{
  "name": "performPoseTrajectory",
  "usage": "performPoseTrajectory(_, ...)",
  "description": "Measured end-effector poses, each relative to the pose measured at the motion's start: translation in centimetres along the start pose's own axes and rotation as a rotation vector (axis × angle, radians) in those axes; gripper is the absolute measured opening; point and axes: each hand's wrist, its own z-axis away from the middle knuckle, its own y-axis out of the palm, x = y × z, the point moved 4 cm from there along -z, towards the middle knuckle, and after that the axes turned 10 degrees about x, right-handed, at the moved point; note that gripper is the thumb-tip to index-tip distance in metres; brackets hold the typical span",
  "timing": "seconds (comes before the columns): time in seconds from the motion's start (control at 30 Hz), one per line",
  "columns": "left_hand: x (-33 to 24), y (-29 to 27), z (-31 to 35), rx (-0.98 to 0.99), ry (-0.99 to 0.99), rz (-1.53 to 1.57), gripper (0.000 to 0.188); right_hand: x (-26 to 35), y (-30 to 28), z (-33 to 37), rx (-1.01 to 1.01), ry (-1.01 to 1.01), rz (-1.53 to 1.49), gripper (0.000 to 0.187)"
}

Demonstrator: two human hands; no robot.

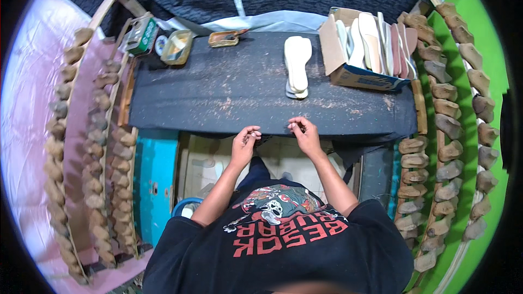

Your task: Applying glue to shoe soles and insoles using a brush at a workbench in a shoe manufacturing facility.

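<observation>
Both my hands hover at the near edge of the black-covered table [218, 98]. My left hand [245, 142] is loosely curled, its thumb and fingertips a little apart, and I see nothing held. To its right, my right hand [306, 135] is bent the same way, fingers slightly apart and nothing visible in them. Beyond the right hand lies a stack of pale shoe soles [297, 62], apart from both hands. Farther right, a cardboard box [357, 77] holds several upright soles [369, 35] in white, cream and reddish brown.
A shallow tray [222, 40], a yellowish container [187, 49] and a green tin [143, 37] stand along the table's far left. Light scraps are scattered over the cloth. Racks of wooden shoe lasts [95, 201] [447, 152] flank both sides. A turquoise cabinet [155, 179] is below left.
</observation>
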Motion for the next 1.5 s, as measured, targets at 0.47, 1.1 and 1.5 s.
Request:
performPoseTrajectory(0.47,-1.6,2.6,-18.4,0.482,-0.025,-0.038,0.053,-0.6,-3.5,-6.8,-0.519,0.218,0.186,0.038)
performPoseTrajectory(1.1,-1.4,3.8,-22.6,0.63,-0.187,-0.005,0.039,0.8,-3.3,-9.8,-0.484,0.311,0.126,0.054)
performPoseTrajectory(1.5,-2.8,5.6,-25.4,0.45,-0.349,0.149,0.052,1.9,-4.5,-10.0,-0.248,0.122,-0.194,0.045)
